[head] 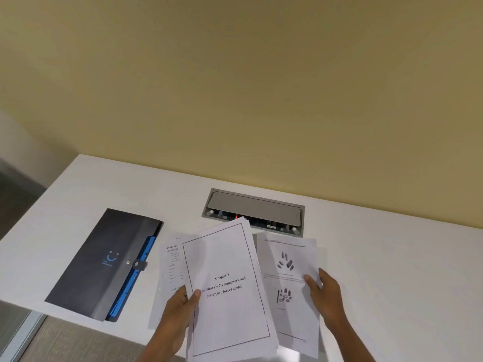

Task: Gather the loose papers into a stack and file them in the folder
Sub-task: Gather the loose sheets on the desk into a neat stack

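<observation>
Held stack (227,291) hides most left fingers (194,296).

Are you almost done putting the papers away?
Not yet. Done: a few sheets are bunched under the Chapter 3 page, pinched by the left hand. In hand: the right hand is on the page with pictures. Left: one sheet lies loose, and the dark folder is still snapped shut.

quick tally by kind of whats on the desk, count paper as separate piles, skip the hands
paper piles: 3, Chapter 3 pile, pictures pile, left pile
folder: 1
desk socket box: 1
total: 5
</observation>
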A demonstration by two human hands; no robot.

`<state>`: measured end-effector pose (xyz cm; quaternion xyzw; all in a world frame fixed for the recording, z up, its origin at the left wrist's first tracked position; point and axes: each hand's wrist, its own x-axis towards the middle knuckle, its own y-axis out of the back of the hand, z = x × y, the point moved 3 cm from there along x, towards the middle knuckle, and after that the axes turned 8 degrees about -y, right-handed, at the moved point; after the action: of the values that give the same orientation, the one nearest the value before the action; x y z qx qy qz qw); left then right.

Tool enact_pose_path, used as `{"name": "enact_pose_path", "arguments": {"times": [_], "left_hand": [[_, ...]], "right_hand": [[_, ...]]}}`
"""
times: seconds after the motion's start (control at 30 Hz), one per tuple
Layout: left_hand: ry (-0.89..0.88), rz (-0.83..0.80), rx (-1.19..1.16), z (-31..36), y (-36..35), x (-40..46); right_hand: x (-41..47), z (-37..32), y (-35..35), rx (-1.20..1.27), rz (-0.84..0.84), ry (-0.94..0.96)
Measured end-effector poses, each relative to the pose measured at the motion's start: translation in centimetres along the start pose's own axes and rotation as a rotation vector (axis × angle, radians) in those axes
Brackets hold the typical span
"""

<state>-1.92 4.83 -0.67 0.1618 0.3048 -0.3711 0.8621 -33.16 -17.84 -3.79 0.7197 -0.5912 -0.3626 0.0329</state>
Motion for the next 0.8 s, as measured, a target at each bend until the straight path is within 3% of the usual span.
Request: {"name": "enact_pose_path", "arguments": {"times": [0.27,0.57,0.73,0.8], "left_hand": [[-0.016,-0.036,0.099,1.1,0.8,-0.1],[0.196,-0.099,0.172,0.4,2.0,-0.8],[0.116,-0.067,0.302,-1.3,4.1,-0.3],[0.044,-0.014,0.409,-2.0,5.4,-0.3]], "right_hand": [[-1.4,-4.8,-1.4,0.172,-0.33,-0.038],[-6.4,-4.9,-10.4,0.163,-0.759,-0.106],[-6.7,-5.2,-12.4,0.066,-0.773,-0.186],[-5.3,-5.7,-12.4,-0.002,-0.579,-0.132]]}}
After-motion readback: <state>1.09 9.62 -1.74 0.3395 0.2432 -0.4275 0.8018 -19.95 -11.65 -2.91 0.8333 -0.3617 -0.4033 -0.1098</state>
